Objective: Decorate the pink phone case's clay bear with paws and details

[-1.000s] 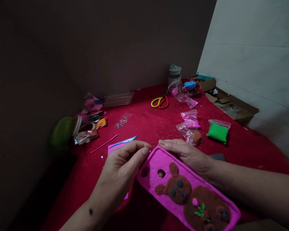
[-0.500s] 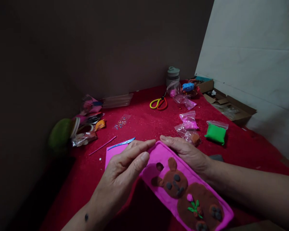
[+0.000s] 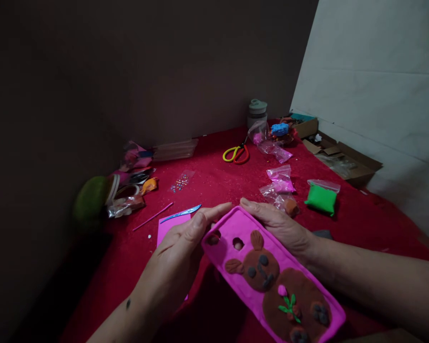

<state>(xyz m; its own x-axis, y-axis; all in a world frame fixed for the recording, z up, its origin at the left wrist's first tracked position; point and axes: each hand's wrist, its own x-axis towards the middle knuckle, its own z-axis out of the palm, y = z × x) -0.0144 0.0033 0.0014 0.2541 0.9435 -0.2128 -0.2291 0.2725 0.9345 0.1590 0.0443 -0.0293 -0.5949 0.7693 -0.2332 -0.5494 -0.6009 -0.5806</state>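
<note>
A pink phone case lies tilted between both hands, face up. On it is a brown clay bear with grey eyes and paw pads, and a pink flower with green leaves. Two round holes show near the case's top end. My left hand holds the upper left edge, thumb along the rim and fingers partly behind it. My right hand is wrapped round the right long edge, its fingertips at the top corner. Skin shows through the holes.
A pink sheet with a blue knife lies beyond my left hand. Scissors, a green clay bag, pink clay bags, a bottle and cardboard boxes stand or lie farther off on the red cloth.
My left thumb has drawn back from the case's top left corner, uncovering a second hole. The case has shifted slightly up and left at its top end.
</note>
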